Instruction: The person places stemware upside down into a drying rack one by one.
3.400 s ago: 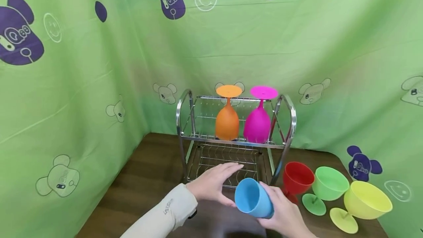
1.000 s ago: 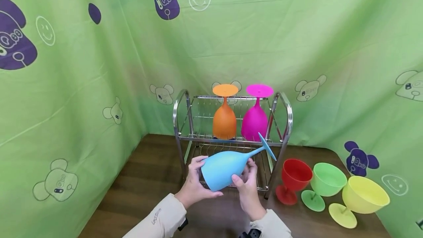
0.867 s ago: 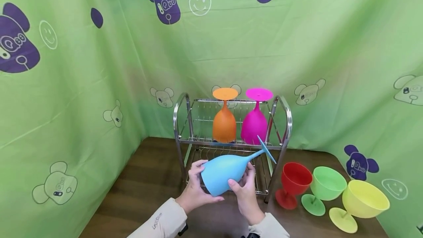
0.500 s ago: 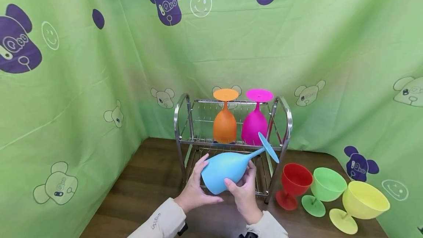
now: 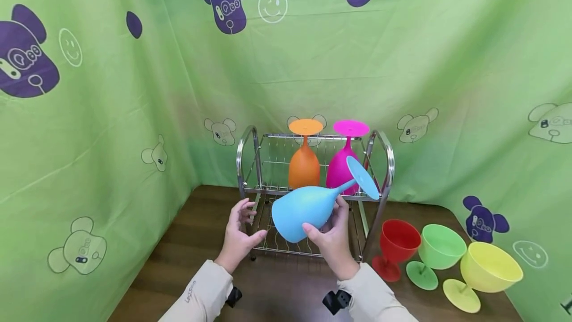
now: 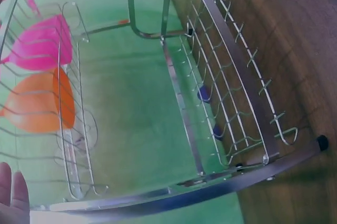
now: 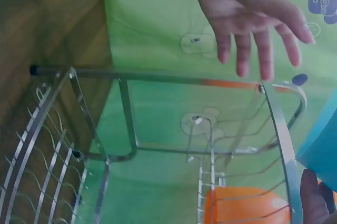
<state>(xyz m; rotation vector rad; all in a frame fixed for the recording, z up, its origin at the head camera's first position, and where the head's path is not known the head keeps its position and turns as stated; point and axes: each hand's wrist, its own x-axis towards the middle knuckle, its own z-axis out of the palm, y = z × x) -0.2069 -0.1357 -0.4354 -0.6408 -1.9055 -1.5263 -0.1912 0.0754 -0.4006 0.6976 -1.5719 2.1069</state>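
In the head view my right hand (image 5: 332, 242) grips a blue goblet (image 5: 304, 210) by its bowl. The goblet is tilted, its rim toward the lower left and its foot up to the right, in front of the magenta goblet (image 5: 336, 170). Apart from it on the left, my left hand (image 5: 237, 240) is held with loosely bent fingers and nothing in them. Its outspread fingers show at the top of the right wrist view. Behind stands a two-tier chrome dish rack (image 5: 240, 158). An orange goblet (image 5: 304, 165) and the magenta one sit upside down on its upper tier.
Red (image 5: 399, 237), green (image 5: 442, 246) and yellow goblets (image 5: 489, 267) stand upright on the brown table (image 5: 178, 242), right of the rack. A patterned green cloth (image 5: 321, 53) hangs behind and at both sides.
My left hand has let go of the blue goblet's rim and moved left. The right hand has raised the goblet slightly toward the rack. Earlier it was lower, with its mouth toward the camera.
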